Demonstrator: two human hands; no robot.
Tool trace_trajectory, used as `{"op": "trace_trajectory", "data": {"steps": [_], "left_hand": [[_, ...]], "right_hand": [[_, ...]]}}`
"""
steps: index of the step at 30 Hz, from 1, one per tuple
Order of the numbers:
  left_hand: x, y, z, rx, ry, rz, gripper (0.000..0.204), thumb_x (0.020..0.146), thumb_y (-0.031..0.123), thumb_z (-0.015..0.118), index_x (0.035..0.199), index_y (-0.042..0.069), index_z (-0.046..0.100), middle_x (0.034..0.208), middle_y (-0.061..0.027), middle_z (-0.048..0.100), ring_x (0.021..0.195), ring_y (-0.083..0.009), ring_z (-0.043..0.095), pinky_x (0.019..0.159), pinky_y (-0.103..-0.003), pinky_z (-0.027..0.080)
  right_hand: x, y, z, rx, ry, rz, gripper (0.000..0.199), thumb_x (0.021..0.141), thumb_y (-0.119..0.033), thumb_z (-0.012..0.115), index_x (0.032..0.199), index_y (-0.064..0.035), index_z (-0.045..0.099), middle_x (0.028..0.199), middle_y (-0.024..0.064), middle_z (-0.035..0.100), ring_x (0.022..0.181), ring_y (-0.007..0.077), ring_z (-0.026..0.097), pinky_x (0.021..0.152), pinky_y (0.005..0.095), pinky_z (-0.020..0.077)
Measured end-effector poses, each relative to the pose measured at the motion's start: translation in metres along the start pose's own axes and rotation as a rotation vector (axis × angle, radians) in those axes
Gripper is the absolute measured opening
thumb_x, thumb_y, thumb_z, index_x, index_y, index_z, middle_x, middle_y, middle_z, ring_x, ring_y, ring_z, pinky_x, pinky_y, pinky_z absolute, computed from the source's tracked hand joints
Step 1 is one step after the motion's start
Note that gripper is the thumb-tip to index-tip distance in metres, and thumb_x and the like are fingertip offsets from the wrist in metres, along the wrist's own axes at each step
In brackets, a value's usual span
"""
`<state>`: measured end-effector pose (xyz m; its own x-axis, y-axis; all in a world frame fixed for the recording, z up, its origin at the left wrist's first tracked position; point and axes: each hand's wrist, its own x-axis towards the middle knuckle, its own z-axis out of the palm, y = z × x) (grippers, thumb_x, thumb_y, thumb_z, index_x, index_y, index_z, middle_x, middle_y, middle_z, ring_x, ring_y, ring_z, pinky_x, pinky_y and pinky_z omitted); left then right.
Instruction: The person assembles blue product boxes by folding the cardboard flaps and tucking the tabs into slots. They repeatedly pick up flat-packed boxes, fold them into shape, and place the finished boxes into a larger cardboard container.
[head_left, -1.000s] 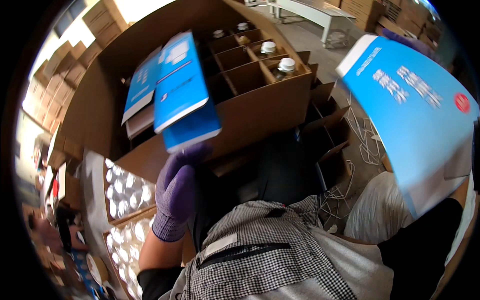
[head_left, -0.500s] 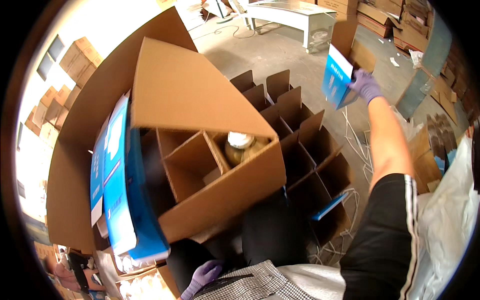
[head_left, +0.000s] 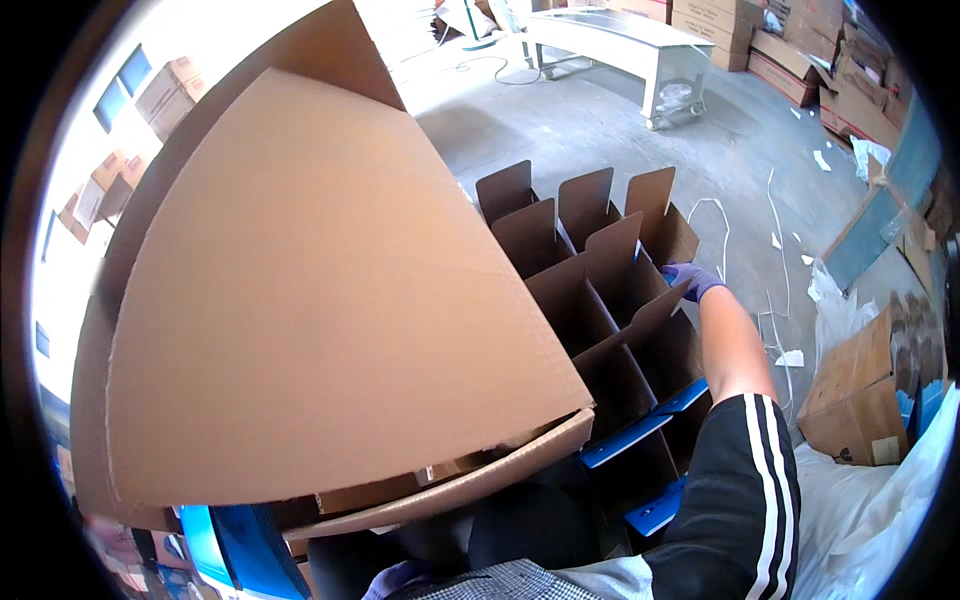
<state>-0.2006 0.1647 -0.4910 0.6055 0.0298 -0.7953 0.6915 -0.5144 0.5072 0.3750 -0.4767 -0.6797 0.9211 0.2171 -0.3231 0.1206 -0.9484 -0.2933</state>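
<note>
My right hand point(head_left: 692, 281), in a purple glove, reaches into a far cell of a brown cardboard divider grid point(head_left: 600, 290); a partition hides its fingers, so I cannot tell what it holds. Flat blue cartons point(head_left: 640, 440) stick out of the near cells of the grid. A large brown box flap point(head_left: 300, 300) fills the left half of the view and hides the box's inside. Only a sliver of my left hand's purple glove point(head_left: 392, 578) shows at the bottom edge. More blue cartons point(head_left: 235, 545) stand under the big box at the lower left.
A white table point(head_left: 620, 40) stands at the far end of the grey concrete floor. Stacked cardboard boxes point(head_left: 790, 45) line the back right. A small brown box point(head_left: 850, 400) and white plastic sheeting point(head_left: 880, 510) lie at my right. Paper scraps and a cord litter the floor.
My right hand, raised with a blue carton before, has come down into the divider grid. The big box flap now covers the cells and jars seen earlier.
</note>
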Motion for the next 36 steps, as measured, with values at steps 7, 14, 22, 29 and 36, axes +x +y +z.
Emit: {"op": "trace_trajectory", "data": {"steps": [7,14,22,29,36], "left_hand": [[-0.001,0.021,-0.026,0.348,0.120,0.745,0.030,0.091,0.029,0.067,0.111,0.006,0.068,0.104,-0.0163,0.068,0.097,-0.0315,0.064,0.086,-0.040,0.052],[-0.088,0.047,0.003,0.177,0.415,0.786,0.032,0.091,0.024,0.061,0.117,0.006,0.068,0.105,-0.0152,0.066,0.102,-0.0322,0.062,0.092,-0.041,0.050],[-0.100,0.028,0.022,0.203,0.211,1.135,0.034,0.094,0.031,0.063,0.117,0.007,0.068,0.112,-0.0140,0.067,0.108,-0.0298,0.061,0.096,-0.042,0.048],[-0.127,-0.045,-0.021,-0.586,0.472,0.797,0.030,0.097,0.019,0.060,0.120,0.000,0.065,0.114,-0.0097,0.068,0.110,-0.0196,0.062,0.098,-0.033,0.048],[-0.154,-0.025,-0.043,-0.609,0.468,0.955,0.035,0.101,0.023,0.053,0.125,0.000,0.063,0.120,-0.0112,0.066,0.112,-0.0207,0.062,0.102,-0.032,0.045]], "right_hand": [[-0.091,0.057,-0.132,-0.259,0.939,0.150,0.036,0.090,-0.012,0.059,0.124,-0.0021,0.063,0.124,0.0182,0.064,0.111,0.0293,0.063,0.099,0.0371,0.0493],[-0.379,-0.448,-0.160,0.368,0.992,-1.197,0.061,0.084,-0.032,0.070,0.136,-0.0041,0.054,0.136,0.0188,0.054,0.122,0.0327,0.055,0.108,0.0483,0.0366],[-0.444,-0.666,-0.124,-0.216,0.625,-1.301,0.072,0.081,-0.037,0.075,0.139,-0.0011,0.050,0.139,0.0235,0.052,0.132,0.0378,0.048,0.117,0.0507,0.0288],[-0.486,-0.625,-0.130,-0.185,0.557,-1.378,0.053,0.082,-0.035,0.074,0.125,-0.0056,0.064,0.124,0.0159,0.065,0.116,0.0339,0.060,0.107,0.0461,0.0424],[-0.468,-0.639,-0.155,0.155,0.225,-1.264,0.058,0.092,-0.050,0.064,0.126,-0.0033,0.065,0.127,0.0174,0.065,0.114,0.0367,0.062,0.103,0.0429,0.0476]]}}
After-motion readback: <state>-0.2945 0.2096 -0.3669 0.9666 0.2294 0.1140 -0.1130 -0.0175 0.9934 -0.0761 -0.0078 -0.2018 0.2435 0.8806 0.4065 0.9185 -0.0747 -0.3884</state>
